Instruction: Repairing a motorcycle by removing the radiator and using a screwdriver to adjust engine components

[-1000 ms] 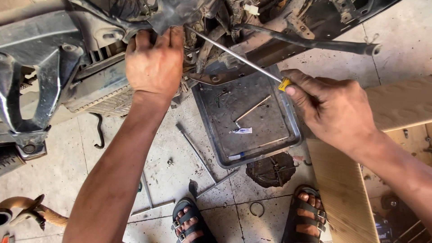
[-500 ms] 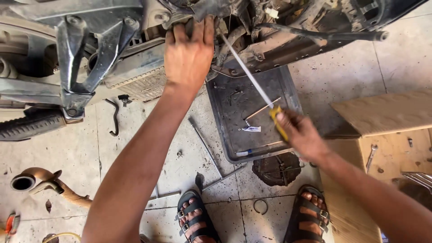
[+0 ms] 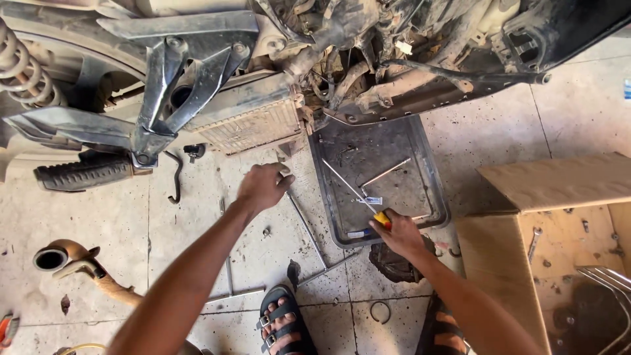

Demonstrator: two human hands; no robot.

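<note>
Now right hand (image 3: pixel 402 235) pinching yellow-handled screwdriver (image 3: pixel 351 190), laying it in metal tray (image 3: pixel 430 197); left hand (image 3: pixel 263 186) loosely curled, empty, over floor. Next: release needs care.

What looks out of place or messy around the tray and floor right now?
Loose parts lie scattered: a detached exhaust pipe on the floor at left, long rods strewn beside the metal tray, and a dark oily stain under the right hand.

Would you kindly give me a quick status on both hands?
Right hand grips screwdriver, shaft lying in grey tray. Left hand empty, hovering above floor below motorcycle underside. Loose rod lies between hands.
</note>
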